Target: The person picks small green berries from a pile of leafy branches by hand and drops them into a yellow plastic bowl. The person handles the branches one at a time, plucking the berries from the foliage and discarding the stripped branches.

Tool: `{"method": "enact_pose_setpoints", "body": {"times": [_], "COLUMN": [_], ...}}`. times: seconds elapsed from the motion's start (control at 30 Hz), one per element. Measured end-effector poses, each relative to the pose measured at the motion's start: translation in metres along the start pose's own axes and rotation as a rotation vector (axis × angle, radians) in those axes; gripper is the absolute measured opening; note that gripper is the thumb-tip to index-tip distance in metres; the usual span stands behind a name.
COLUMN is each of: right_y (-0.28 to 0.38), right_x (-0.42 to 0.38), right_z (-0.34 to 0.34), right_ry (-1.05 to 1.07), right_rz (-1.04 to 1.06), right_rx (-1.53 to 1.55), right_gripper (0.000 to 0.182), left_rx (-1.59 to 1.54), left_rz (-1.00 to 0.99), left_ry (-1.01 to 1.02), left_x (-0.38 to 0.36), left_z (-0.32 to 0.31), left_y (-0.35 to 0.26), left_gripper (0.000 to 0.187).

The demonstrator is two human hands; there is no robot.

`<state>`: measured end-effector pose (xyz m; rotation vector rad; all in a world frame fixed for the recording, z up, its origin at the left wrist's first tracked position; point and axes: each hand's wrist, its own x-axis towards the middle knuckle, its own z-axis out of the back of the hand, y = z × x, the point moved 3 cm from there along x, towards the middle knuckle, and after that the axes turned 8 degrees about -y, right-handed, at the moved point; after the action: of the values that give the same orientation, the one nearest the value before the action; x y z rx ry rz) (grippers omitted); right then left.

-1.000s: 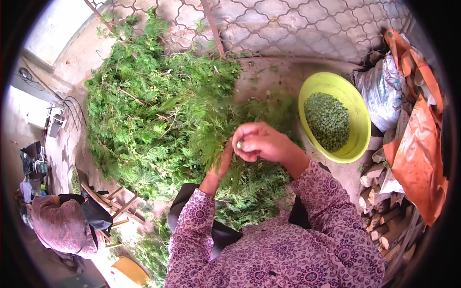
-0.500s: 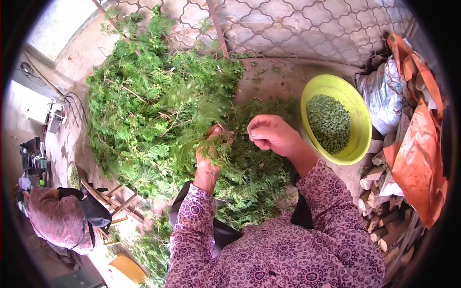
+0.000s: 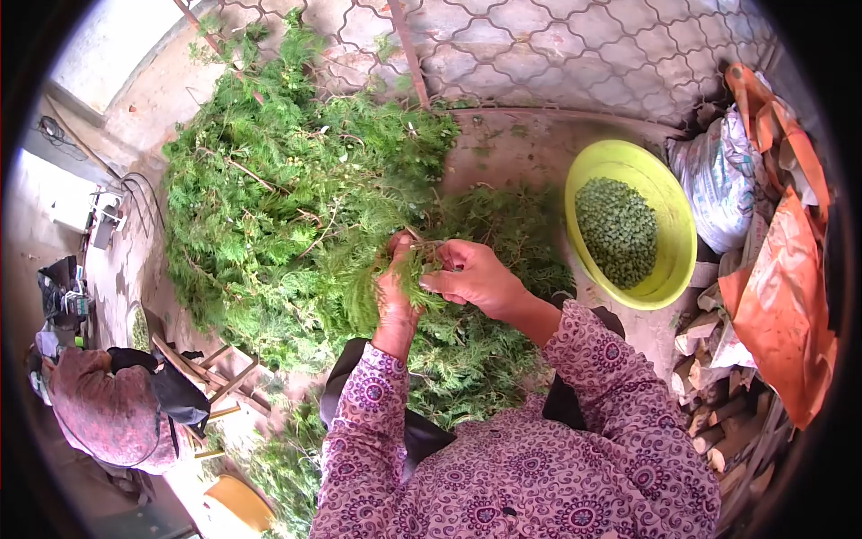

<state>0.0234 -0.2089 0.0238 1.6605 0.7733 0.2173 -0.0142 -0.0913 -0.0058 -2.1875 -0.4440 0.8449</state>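
Observation:
My left hand point(image 3: 395, 280) is closed around the stem of a feathery evergreen sprig point(image 3: 364, 289), whose flat green fronds hang to the left of the fist. My right hand point(image 3: 476, 277) has come up beside it, thumb and fingers pinched on the sprig's right side. What exactly lies between those fingertips is too small to make out. Beneath both hands spreads a large heap of cut evergreen branches point(image 3: 260, 207). To the right stands a yellow-green basin point(image 3: 680, 211), tilted in view, holding many small round green cones point(image 3: 617, 229).
A wire mesh fence point(image 3: 557, 54) runs along the back. White sacks point(image 3: 716, 180), an orange sheet point(image 3: 783, 305) and split firewood point(image 3: 732, 427) line the right. At lower left are a person in a pink top point(image 3: 103, 409), a wooden stool point(image 3: 229, 377) and a yellow container point(image 3: 238, 503).
My right hand has moved left and down, from apart from the sprig to its fingers at it. The left hand has shifted slightly right, still holding the sprig.

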Motion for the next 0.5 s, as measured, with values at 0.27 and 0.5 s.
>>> {"method": "enact_pose_setpoints", "body": {"times": [0.27, 0.5], "right_y": [-0.011, 0.007], "right_x": [0.004, -0.003], "right_z": [0.007, 0.014], "right_ry": [-0.096, 0.154], "right_rz": [-0.173, -0.108], "right_rx": [0.281, 0.069], "right_gripper": [0.008, 0.007], "left_rx": [-0.032, 0.209], "left_rz": [-0.064, -0.164], "left_ry": [0.047, -0.07], "left_x": [0.009, 0.011], "left_z": [0.0, 0.007], "left_y": [-0.001, -0.001], "left_gripper": [0.017, 0.019]}}
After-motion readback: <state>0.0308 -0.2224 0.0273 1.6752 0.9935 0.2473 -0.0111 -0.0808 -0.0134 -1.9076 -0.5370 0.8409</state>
